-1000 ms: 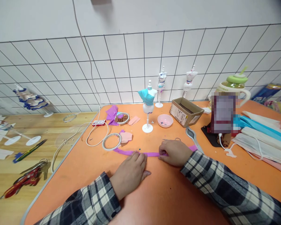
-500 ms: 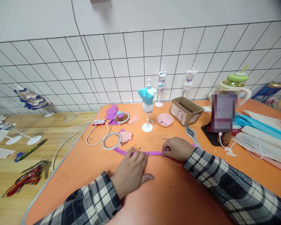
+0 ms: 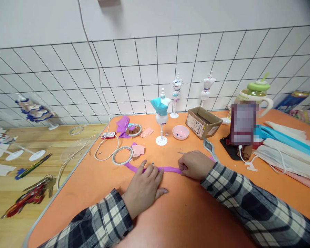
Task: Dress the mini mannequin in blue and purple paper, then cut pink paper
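A long purple paper strip lies across the orange table in front of me. My left hand rests flat on the strip with its fingers stretched out and the thumb apart. With bent, closed fingers, my right hand pinches the strip farther right; its fingertips are partly hidden. The strip's left end reaches a roll of tape. Behind my hands stands a small white dress form with folded turquoise paper on its chest. A thin pointed tool lies just beyond my right hand.
A pink bowl and a cardboard box stand behind. Grey-handled scissors lie near my right wrist. A phone, a jug and paper sheets are at right. Keys lie on the wooden surface at left.
The purple strip between my hands now bows slightly toward me, where before it ran straighter. Both hands keep nearly the same place; the view has shifted a little.
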Motion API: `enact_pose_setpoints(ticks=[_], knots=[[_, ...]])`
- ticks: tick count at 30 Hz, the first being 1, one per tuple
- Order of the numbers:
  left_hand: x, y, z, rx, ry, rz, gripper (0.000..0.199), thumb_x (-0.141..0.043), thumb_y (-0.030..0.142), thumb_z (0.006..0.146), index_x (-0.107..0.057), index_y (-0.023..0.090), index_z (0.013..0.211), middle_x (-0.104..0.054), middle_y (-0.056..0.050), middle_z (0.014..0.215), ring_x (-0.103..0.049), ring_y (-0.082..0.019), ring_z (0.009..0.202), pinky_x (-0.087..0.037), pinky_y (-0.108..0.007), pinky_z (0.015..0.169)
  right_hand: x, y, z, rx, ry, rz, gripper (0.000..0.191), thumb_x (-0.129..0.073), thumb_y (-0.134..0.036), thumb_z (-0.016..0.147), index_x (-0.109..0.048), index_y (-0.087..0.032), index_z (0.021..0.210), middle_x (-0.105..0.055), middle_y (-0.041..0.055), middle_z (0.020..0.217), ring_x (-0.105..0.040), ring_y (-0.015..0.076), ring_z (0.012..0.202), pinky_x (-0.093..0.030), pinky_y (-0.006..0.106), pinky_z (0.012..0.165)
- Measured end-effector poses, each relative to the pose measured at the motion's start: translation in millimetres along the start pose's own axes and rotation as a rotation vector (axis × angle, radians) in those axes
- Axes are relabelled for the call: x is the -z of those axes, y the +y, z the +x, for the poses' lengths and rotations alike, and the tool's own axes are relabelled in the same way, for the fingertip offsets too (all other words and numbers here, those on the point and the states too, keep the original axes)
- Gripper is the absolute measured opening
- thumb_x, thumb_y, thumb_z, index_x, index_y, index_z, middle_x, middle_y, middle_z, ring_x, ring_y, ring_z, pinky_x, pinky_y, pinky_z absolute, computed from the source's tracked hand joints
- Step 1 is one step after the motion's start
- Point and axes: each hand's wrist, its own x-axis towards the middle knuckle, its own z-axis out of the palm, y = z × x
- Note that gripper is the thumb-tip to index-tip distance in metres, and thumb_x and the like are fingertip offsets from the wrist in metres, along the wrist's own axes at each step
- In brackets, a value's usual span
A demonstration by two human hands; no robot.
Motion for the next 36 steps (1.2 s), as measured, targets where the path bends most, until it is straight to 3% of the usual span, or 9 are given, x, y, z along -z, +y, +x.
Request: enact_pose_setpoints(ticks=[3, 7, 15, 18, 22, 29, 36], knots=[[1.5, -0.9, -0.7, 0.039, 0.009, -0.005, 0.052, -0.046, 0.058, 0.093, -0.065, 0.015, 0.114, -0.063, -0.012, 0.111, -0.052, -0.028, 0.103, -0.032, -0.048, 0.101, -1.9, -3.6, 0.5, -0.001, 0.036, -0.004, 0.013, -0.056, -0.018, 0.076, -0.068, -0.022, 0.077, -0.071, 0.0030, 0.085, -0.060, 0.0204, 0.083, -0.032, 0.031, 0.069], [-1.7, -4.1, -0.1, 0.037, -0.039, -0.075, 0.041, -0.048, 0.050, 0.096, -0.066, 0.014, 0.105, -0.064, -0.009, 0.096, -0.054, -0.025, 0.091, -0.039, -0.043, 0.090, -4.5, -2.3, 4.0, -0.020, 0.063, 0.037, 0.017, -0.051, -0.018, 0.080, -0.067, -0.021, 0.082, -0.070, 0.0032, 0.088, -0.060, 0.0179, 0.081, -0.032, 0.028, 0.066], [-9.9, -23.8, 2.6, -0.014, 0.060, -0.012, 0.016, -0.052, 0.019, 0.096, -0.067, 0.018, 0.102, -0.065, -0.002, 0.080, -0.055, -0.021, 0.082, -0.030, -0.047, 0.105, -0.7, 16.7, 15.0, 0.007, -0.043, 0.154, 0.014, -0.060, -0.024, 0.080, -0.070, -0.022, 0.089, -0.071, -0.0006, 0.084, -0.062, 0.0134, 0.077, -0.035, 0.023, 0.061], [-9.3, -31.1, 3.7, -0.029, 0.087, -0.028, 0.016, -0.053, 0.017, 0.094, -0.068, 0.021, 0.098, -0.065, -0.001, 0.076, -0.055, -0.019, 0.079, -0.028, -0.050, 0.107, 0.6, 19.6, 17.3, 0.015, -0.064, 0.168, 0.016, -0.059, -0.023, 0.079, -0.070, -0.022, 0.090, -0.072, -0.0006, 0.086, -0.062, 0.0131, 0.076, -0.036, 0.022, 0.060], [-7.1, -34.5, 2.4, -0.043, 0.122, -0.034, 0.027, -0.051, 0.010, 0.092, -0.066, 0.024, 0.111, -0.065, -0.001, 0.075, -0.056, -0.019, 0.077, -0.030, -0.052, 0.107, 0.2, 16.9, 16.1, 0.014, -0.061, 0.144, 0.018, -0.056, -0.018, 0.078, -0.071, -0.022, 0.086, -0.073, 0.0001, 0.087, -0.062, 0.0139, 0.077, -0.035, 0.023, 0.060], [-5.2, -34.0, 1.8, -0.053, 0.116, -0.024, 0.023, -0.050, 0.016, 0.095, -0.069, 0.026, 0.102, -0.063, -0.001, 0.074, -0.056, -0.019, 0.079, -0.026, -0.056, 0.109, -1.9, 12.0, 13.2, 0.001, -0.052, 0.086, 0.020, -0.054, -0.017, 0.075, -0.071, -0.022, 0.084, -0.073, 0.0023, 0.087, -0.061, 0.0146, 0.074, -0.033, 0.024, 0.058], [-8.4, -39.2, 1.9, -0.056, 0.173, 0.000, 0.032, -0.049, 0.008, 0.093, -0.065, 0.024, 0.115, -0.063, -0.001, 0.080, -0.057, -0.017, 0.078, -0.031, -0.050, 0.108, -7.5, 8.5, 13.3, -0.030, -0.024, 0.023, 0.018, -0.051, -0.019, 0.080, -0.069, -0.021, 0.084, -0.072, 0.0041, 0.089, -0.063, 0.0179, 0.080, -0.035, 0.026, 0.063]])
